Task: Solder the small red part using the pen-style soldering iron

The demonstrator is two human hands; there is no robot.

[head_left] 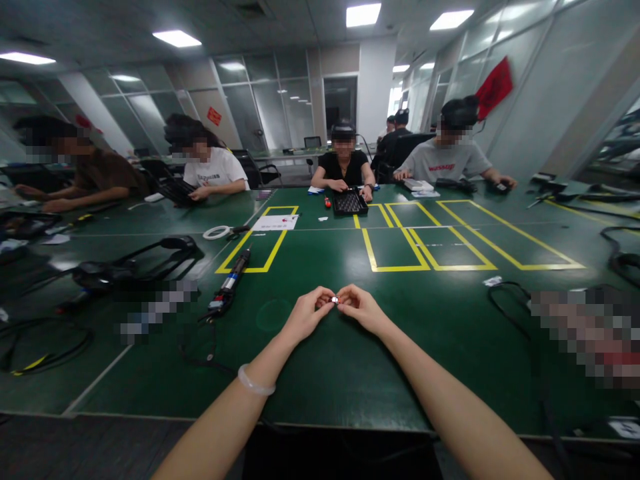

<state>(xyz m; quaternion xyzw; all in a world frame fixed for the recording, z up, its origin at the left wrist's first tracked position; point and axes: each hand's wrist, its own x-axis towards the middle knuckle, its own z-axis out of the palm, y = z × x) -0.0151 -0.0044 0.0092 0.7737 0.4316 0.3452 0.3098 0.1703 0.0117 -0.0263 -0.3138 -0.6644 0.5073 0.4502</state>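
Observation:
My left hand (307, 313) and my right hand (359, 307) meet over the green table (350, 360), fingertips pinched together. Between them sits a tiny white and dark part (335, 301), held by both hands just above the table top. A pale bracelet (255, 381) circles my left wrist. An electric screwdriver (229, 285) with a blue and black body lies on the table to the left of my left hand, its cable trailing toward the front edge.
Yellow tape rectangles (425, 247) mark the table. A white tape ring (217, 232) and a paper sheet (275, 222) lie further back. Across the table a person handles a black tray (350, 201); other people sit left and right. Black cables (505, 297) lie at right.

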